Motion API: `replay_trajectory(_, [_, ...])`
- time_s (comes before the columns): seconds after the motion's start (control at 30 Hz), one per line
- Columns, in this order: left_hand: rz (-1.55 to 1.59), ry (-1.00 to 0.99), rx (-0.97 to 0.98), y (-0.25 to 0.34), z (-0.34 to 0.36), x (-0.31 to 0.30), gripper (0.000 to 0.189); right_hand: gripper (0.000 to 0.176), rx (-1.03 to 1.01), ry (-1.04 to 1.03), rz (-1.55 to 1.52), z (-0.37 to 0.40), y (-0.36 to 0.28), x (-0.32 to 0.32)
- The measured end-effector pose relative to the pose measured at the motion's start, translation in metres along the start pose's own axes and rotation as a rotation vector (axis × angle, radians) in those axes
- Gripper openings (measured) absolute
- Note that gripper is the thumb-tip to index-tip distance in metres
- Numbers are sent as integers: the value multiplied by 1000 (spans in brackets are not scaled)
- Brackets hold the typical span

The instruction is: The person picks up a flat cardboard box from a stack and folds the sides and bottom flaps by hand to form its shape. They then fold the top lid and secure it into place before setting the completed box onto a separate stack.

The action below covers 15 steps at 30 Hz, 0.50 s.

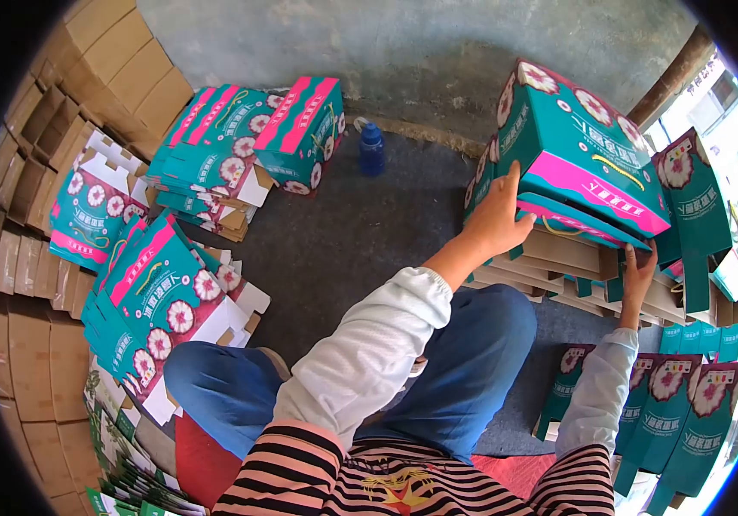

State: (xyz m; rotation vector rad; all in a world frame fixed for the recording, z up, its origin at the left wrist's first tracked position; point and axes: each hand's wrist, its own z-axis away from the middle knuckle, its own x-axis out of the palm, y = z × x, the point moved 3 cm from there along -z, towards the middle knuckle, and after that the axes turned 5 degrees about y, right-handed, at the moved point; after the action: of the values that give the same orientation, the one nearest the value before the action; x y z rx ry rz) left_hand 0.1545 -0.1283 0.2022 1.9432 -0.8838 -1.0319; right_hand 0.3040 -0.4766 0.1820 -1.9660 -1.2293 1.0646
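A teal, pink and maroon printed gift box [588, 142] with a yellow rope handle sits at the upper right, on a stack of cartons [562, 254] with open brown edges. My left hand [499, 219] grips its near left corner, the index finger up along the side and the thumb at the lower front edge. My right hand [638, 273] holds the lower right front corner, fingertips at the bottom edge. Just under the box is another teal and pink panel with a yellow handle, between my hands. The far sides of the box are hidden.
Flattened printed boxes [158, 297] lie in piles on the left, beside stacked brown cartons [38, 361]. A formed box [300, 129] and a blue bottle [371, 150] stand near the wall. More teal pieces [657, 413] stand at the lower right.
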Motion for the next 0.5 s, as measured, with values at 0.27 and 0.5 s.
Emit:
replay_trajectory(0.27, [96, -123, -125, -7, -29, 29, 95, 71, 204, 72, 101, -12, 44, -9])
replay_trajectory(0.5, [-5, -212, -136, -13, -36, 32, 94, 63, 163, 103, 24, 0, 100, -15])
